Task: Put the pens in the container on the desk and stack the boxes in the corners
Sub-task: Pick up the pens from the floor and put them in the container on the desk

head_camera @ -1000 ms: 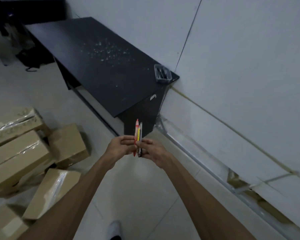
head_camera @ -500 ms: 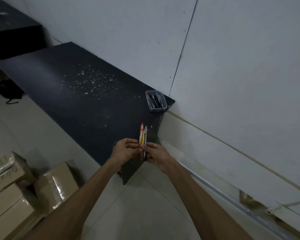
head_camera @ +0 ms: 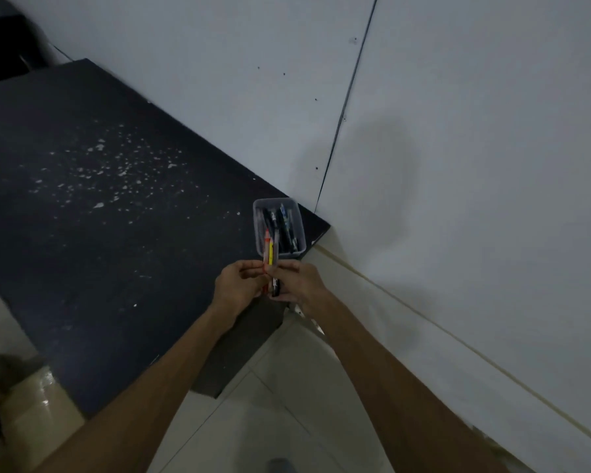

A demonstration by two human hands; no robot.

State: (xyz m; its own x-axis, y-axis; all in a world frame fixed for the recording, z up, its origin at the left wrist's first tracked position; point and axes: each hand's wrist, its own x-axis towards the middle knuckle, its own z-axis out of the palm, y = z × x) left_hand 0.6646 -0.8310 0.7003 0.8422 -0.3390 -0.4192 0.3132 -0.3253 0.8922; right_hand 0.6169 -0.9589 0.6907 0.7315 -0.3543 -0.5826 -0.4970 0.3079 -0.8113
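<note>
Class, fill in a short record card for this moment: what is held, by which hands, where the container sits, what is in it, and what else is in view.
Held: a bundle of pens, upright, one red and one yellow among them
Hands: left hand and right hand both pinch the bundle
Container: clear container at the desk's corner by the wall
Contents: several dark pens already inside
Desk: black desk with white specks
Bundle versus container: not yet inside
Also in view: a cardboard box on the floor, lower left
</note>
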